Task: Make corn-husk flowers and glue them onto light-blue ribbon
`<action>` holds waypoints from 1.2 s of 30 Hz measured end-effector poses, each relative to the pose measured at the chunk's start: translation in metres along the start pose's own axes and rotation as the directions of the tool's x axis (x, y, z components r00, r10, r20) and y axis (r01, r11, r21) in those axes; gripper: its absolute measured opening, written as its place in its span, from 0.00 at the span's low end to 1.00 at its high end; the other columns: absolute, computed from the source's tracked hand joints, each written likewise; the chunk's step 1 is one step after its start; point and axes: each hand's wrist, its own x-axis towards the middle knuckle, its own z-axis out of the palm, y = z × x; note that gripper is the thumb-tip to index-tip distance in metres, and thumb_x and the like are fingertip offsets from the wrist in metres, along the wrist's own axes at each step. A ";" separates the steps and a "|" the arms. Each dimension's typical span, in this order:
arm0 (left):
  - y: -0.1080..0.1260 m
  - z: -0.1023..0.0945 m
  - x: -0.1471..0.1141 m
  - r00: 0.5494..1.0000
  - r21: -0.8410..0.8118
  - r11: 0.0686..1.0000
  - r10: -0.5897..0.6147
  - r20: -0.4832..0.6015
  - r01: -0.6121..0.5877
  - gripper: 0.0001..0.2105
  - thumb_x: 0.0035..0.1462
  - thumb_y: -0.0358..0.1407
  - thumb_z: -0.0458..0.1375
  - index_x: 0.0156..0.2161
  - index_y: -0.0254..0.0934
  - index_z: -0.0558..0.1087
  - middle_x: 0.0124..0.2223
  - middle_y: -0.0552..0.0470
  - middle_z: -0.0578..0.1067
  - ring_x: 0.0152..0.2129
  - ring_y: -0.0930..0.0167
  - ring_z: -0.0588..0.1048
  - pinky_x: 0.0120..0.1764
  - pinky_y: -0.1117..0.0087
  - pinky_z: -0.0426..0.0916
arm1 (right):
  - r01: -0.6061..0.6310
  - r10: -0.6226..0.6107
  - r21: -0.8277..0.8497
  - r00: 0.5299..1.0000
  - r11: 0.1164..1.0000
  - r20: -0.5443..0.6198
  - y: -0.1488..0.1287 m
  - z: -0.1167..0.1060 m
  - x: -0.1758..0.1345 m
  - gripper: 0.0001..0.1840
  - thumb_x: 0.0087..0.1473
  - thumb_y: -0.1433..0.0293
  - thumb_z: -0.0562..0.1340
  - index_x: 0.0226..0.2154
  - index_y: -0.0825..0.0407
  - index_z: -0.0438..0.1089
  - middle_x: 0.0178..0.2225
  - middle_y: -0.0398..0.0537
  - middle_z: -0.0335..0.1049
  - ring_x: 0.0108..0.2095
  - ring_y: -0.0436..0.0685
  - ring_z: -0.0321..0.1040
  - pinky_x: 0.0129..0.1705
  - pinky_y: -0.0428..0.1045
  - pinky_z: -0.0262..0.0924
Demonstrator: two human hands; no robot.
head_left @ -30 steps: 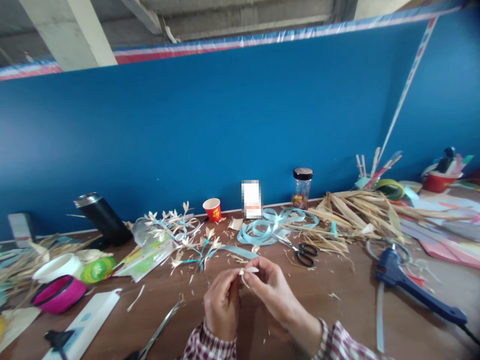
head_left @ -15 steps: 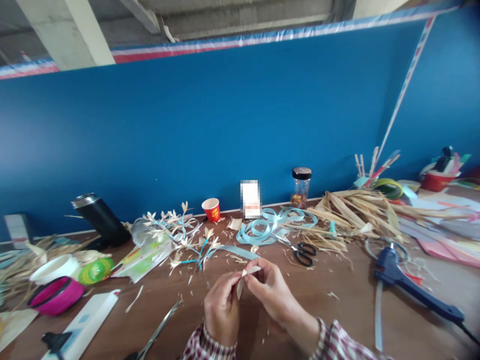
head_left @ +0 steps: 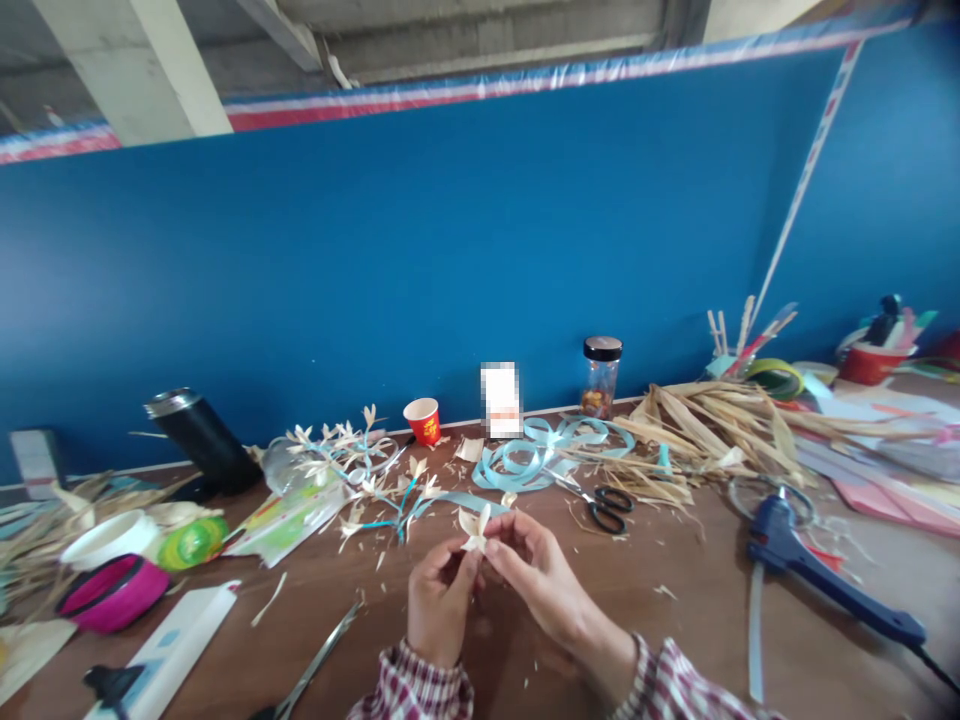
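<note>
A small cream flower point(head_left: 474, 526) with pointed petals, which looks made of dried husk, is held upright between my two hands. My left hand point(head_left: 444, 600) pinches it low down from the left, fingers closed. From the right, my right hand point(head_left: 541, 578) has thumb and forefinger closed on its side. The flower's base is hidden by the fingers. Just beyond lie a branch of similar flowers on blue-wrapped stems point(head_left: 401, 508), a coil of light blue ribbon point(head_left: 517, 466) and black-handled scissors point(head_left: 611, 509).
A blue glue gun point(head_left: 806, 565) with a cord lies at right. Dried husks point(head_left: 712, 430) are heaped behind it. A second pair of scissors point(head_left: 319, 660) lies front left, near a white power strip point(head_left: 176, 650). A red paper cup point(head_left: 425, 424) and lidded jar point(head_left: 601, 378) stand against the blue partition.
The flower has turned between my fingers, so its petals now point up instead of sideways and down. My left hand has shifted its grip slightly; surrounding things stay put.
</note>
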 end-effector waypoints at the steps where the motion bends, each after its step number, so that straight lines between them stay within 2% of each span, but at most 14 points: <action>1: -0.001 0.000 0.001 0.999 -0.055 0.998 -0.037 0.019 0.038 0.13 0.44 0.43 0.62 0.28 0.32 0.74 0.15 0.56 0.67 0.13 0.75 0.64 0.19 0.75 0.60 | 0.013 -0.013 -0.016 1.000 1.000 0.011 0.002 0.000 0.000 0.15 0.49 0.60 0.63 0.35 0.54 0.65 0.28 0.43 0.67 0.28 0.51 0.64 0.32 0.46 0.59; 4: -0.003 -0.001 0.004 0.988 -0.176 0.973 -0.148 0.034 0.151 0.16 0.40 0.45 0.64 0.27 0.31 0.74 0.15 0.57 0.66 0.13 0.76 0.63 0.18 0.75 0.59 | 0.042 -0.040 -0.023 0.998 0.999 0.053 0.007 -0.001 0.000 0.17 0.48 0.61 0.64 0.37 0.54 0.64 0.30 0.45 0.68 0.29 0.51 0.65 0.32 0.47 0.59; 7: -0.004 -0.003 0.006 0.979 -0.188 0.960 -0.201 0.042 0.206 0.16 0.40 0.45 0.64 0.27 0.31 0.75 0.17 0.55 0.69 0.14 0.76 0.64 0.19 0.75 0.59 | 0.061 -0.058 -0.048 0.997 0.997 0.052 0.010 0.000 0.000 0.20 0.42 0.63 0.68 0.38 0.53 0.65 0.31 0.44 0.67 0.29 0.51 0.64 0.31 0.45 0.59; 9: -0.005 -0.003 0.007 0.976 -0.166 0.962 -0.216 0.033 0.218 0.15 0.40 0.45 0.64 0.26 0.32 0.75 0.18 0.55 0.69 0.14 0.77 0.64 0.19 0.75 0.59 | 0.061 -0.058 -0.076 0.997 0.995 0.042 0.012 0.002 0.001 0.21 0.42 0.64 0.68 0.38 0.53 0.65 0.31 0.44 0.67 0.29 0.50 0.64 0.31 0.45 0.59; 11: -0.005 -0.003 0.007 0.975 -0.146 0.965 -0.220 0.018 0.220 0.16 0.39 0.45 0.64 0.26 0.32 0.75 0.17 0.55 0.69 0.12 0.77 0.63 0.18 0.76 0.58 | 0.061 -0.059 -0.094 0.998 0.994 0.022 0.013 0.003 0.001 0.17 0.45 0.64 0.66 0.38 0.53 0.65 0.31 0.44 0.67 0.29 0.50 0.64 0.31 0.45 0.59; 16: -0.001 0.003 0.002 0.976 -0.158 0.964 -0.218 -0.014 0.213 0.14 0.38 0.43 0.65 0.28 0.32 0.76 0.17 0.55 0.70 0.13 0.78 0.63 0.17 0.77 0.58 | 0.062 -0.080 -0.191 0.993 0.980 -0.087 0.018 0.001 0.005 0.11 0.50 0.63 0.62 0.32 0.53 0.66 0.27 0.44 0.68 0.27 0.51 0.63 0.30 0.45 0.59; 21: 0.003 0.008 0.000 0.963 -0.212 0.949 -0.257 -0.079 0.235 0.16 0.34 0.42 0.67 0.28 0.31 0.76 0.17 0.54 0.72 0.12 0.78 0.63 0.16 0.77 0.58 | 0.074 -0.098 -0.237 0.991 0.969 -0.093 0.021 -0.004 0.006 0.11 0.50 0.62 0.61 0.31 0.54 0.67 0.28 0.46 0.69 0.28 0.52 0.64 0.31 0.46 0.59; 25: 0.002 0.007 0.001 0.970 -0.153 0.967 -0.221 -0.102 0.204 0.16 0.35 0.44 0.66 0.27 0.31 0.76 0.13 0.56 0.68 0.10 0.77 0.63 0.15 0.77 0.57 | 0.046 -0.060 -0.190 0.996 0.981 -0.070 0.020 -0.002 0.005 0.14 0.48 0.60 0.63 0.32 0.54 0.66 0.26 0.44 0.68 0.26 0.51 0.63 0.28 0.45 0.57; 31: 0.000 0.004 0.001 0.982 -0.019 0.988 -0.156 -0.106 0.154 0.13 0.39 0.43 0.64 0.25 0.32 0.75 0.16 0.55 0.70 0.12 0.77 0.63 0.16 0.77 0.57 | 0.129 -0.161 -0.240 0.980 0.962 -0.119 0.012 -0.001 0.005 0.16 0.51 0.59 0.60 0.23 0.54 0.65 0.21 0.41 0.63 0.23 0.49 0.58 0.26 0.44 0.53; 36: -0.003 0.003 0.001 0.985 -0.033 0.996 -0.087 -0.148 0.083 0.11 0.39 0.41 0.64 0.24 0.33 0.76 0.22 0.51 0.75 0.19 0.73 0.70 0.22 0.76 0.64 | 0.047 -0.062 -0.203 0.996 0.978 -0.070 0.019 -0.001 0.007 0.11 0.47 0.62 0.64 0.29 0.54 0.68 0.25 0.43 0.68 0.25 0.51 0.63 0.28 0.45 0.57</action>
